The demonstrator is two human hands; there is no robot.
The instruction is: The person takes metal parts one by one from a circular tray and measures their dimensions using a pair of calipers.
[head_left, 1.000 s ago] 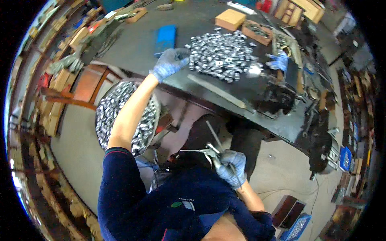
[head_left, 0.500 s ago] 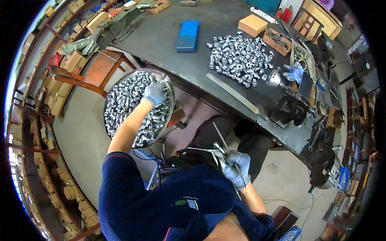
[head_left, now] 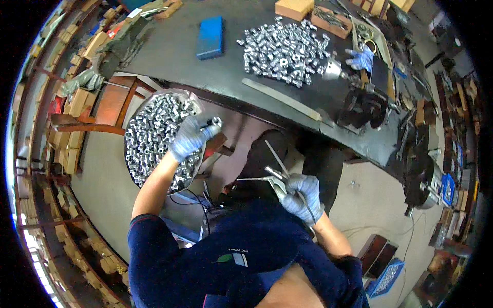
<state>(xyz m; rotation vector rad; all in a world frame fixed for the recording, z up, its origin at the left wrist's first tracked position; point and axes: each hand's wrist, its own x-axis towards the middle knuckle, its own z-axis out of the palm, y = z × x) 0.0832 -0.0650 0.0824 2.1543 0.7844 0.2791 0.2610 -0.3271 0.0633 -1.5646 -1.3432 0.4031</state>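
Gloved in pale grey-blue, my left hand (head_left: 188, 138) is closed around a shiny metal fitting (head_left: 216, 122) at the right rim of a round pan (head_left: 193, 101). Many similar metal fittings (head_left: 151, 131) fill that pan. My right hand (head_left: 304, 197), also gloved, is closed in front of my body on what looks like an air blow gun (head_left: 278, 187) with a thin nozzle pointing left. A long thin metal rod (head_left: 276, 156) passes through the same grip, slanting up and left. Beside it a short shiny cylinder (head_left: 273, 172) sticks out; whether it is part of the gun I cannot tell.
On the dark workbench (head_left: 169, 56) lie a heap of metal fittings (head_left: 285, 51), a flat bar (head_left: 281, 99) along the front edge, a blue box (head_left: 210, 37) and a vise (head_left: 363, 107). A wooden chair (head_left: 110, 105) stands left, behind the pan. Shelves line the left.
My left hand has come out of the pile to the pan's right rim, now with a metal fitting in it. My right hand keeps its grip. The view has shifted slightly.
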